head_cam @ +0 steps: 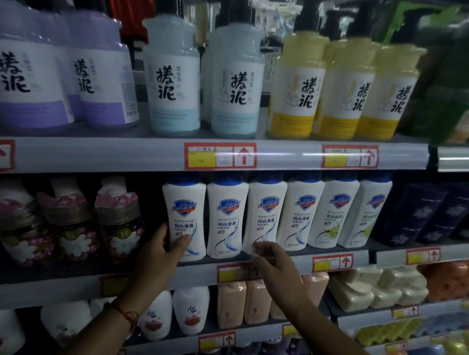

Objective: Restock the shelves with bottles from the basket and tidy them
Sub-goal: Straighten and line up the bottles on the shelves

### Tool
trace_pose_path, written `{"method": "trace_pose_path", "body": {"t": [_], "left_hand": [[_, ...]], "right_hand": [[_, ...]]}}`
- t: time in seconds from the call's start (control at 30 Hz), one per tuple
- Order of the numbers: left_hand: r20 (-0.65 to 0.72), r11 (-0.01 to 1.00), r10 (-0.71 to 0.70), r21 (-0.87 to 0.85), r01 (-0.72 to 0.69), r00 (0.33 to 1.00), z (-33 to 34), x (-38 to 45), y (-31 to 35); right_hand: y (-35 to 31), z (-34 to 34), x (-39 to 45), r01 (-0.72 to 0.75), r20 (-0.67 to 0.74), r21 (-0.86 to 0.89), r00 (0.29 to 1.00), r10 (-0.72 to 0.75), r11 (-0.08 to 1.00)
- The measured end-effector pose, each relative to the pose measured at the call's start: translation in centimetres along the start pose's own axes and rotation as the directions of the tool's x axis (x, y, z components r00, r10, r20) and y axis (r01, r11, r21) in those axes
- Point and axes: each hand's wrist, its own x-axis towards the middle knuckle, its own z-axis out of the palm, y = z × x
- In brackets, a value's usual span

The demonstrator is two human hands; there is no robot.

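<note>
White bottles with blue caps stand in a row on the middle shelf [277, 265], and we have both hands up at them. Our left hand [160, 251] grips the leftmost white bottle [182, 218] low down, thumb across its front and fingers curled round its left side, the bottle upright on the shelf. Our right hand [273, 263] reaches to the third white bottle [265, 215]; its fingertips [259, 246] are bent at the bottle's lower front, but we cannot tell whether they pinch it or only touch it. Between the two stands a second white bottle [226, 218], close against its neighbours. On the top shelf [147, 152] we see large pump bottles in lilac [23, 63], pale blue [173, 77] and yellow [296, 88]. Left of our hands stand flowered jars [118, 219], and peach bottles [231, 303] sit on the shelf below.
</note>
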Motion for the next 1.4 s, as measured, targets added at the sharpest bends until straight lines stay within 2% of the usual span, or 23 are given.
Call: {"method": "trace_pose_path", "body": {"t": [0.1,0.17,0.23,0.33,0.43,0.53,0.63,0.7,0.77,0.83,0.93,1.03,1.3,1.4], "left_hand": [[0.004,0.998,-0.018,0.066,0.018,1.0,-1.2,-1.1,2.0],[-0.052,0.988,-0.064,0.136,0.071,0.997,-2.2,-2.0,3.3],[-0.064,0.975,-0.045,0.217,0.058,0.997,-2.5,-3.3,5.9],[0.034,0.971,0.039,0.237,-0.046,0.999,-1.1,-5.7,11.8],[0.097,0.954,0.22,0.185,-0.235,0.971,1.0,-7.1,18.8],[0.024,0.889,0.439,0.134,-0.438,0.898,2.9,-6.8,24.8],[0.039,0.75,0.63,0.23,-0.621,0.776,5.0,-5.6,30.0],[0.048,0.654,0.707,0.335,-0.679,0.705,6.5,-4.3,32.6],[0.027,0.542,0.787,0.446,-0.712,0.616,8.3,-2.9,34.6],[0.034,0.421,0.836,0.6,-0.68,0.548,9.9,-1.1,35.9],[0.092,0.297,0.823,0.772,-0.562,0.56,12.0,2.0,35.9],[0.123,0.245,0.79,0.836,-0.491,0.601,12.9,4.0,35.1],[0.191,0.202,0.758,0.84,-0.503,0.624,12.1,5.2,35.1],[0.191,0.208,0.762,0.833,-0.512,0.619,12.1,5.0,35.1]], "right_hand": [[-1.3,-1.4,-0.4,0.01,0.024,0.007,1.0,-0.01,1.0],[-2.9,-3.2,-0.5,0.032,0.029,0.006,0.999,-0.032,0.999],[-4.8,-5.4,-0.3,0.057,0.019,0.026,0.998,-0.057,0.998],[-8.9,-9.0,-0.4,0.106,-0.018,0.1,0.994,-0.105,0.989],[-13.9,-12.6,-0.9,0.208,-0.062,0.111,0.977,-0.202,0.972],[-18.0,-16.3,-0.8,0.371,-0.19,0.086,0.917,-0.35,0.925],[-20.7,-19.7,0.9,0.496,-0.337,0.061,0.827,-0.45,0.866],[-21.4,-21.7,3.4,0.516,-0.426,-0.012,0.772,-0.471,0.857],[-21.4,-23.1,5.9,0.479,-0.444,-0.048,0.776,-0.448,0.876],[-21.3,-23.8,8.2,0.406,-0.404,-0.045,0.828,-0.389,0.913],[-21.3,-24.0,10.5,0.36,-0.217,0.022,0.913,-0.347,0.933],[-21.1,-24.3,11.8,0.385,-0.072,0.017,0.921,-0.383,0.923],[-20.7,-24.9,12.7,0.413,-0.06,-0.077,0.907,-0.418,0.907],[-20.5,-25.4,12.9,0.414,-0.003,-0.105,0.909,-0.416,0.904]]}}
